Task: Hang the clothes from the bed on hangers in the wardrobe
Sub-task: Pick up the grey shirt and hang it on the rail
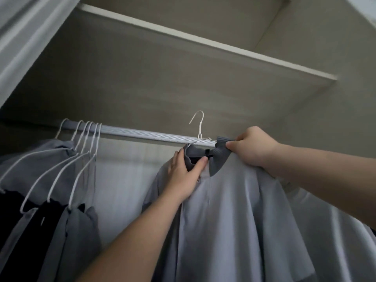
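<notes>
Seemingly well along: several garments (pixel 46 151) already hang at the left of the rail (pixel 142 133), while left grip (pixel 187 176) and right grip (pixel 252 148) both pinch the grey shirt (pixel 234 210) at its collar, hanger (pixel 201 127) hook above the rail, not yet seated; bed unseen.

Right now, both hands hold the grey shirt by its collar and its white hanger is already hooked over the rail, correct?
Not quite. In the head view the white hanger has its hook standing free above the rail, not over it yet. The rest holds: the left hand and the right hand both hold the grey shirt by its collar.
</notes>
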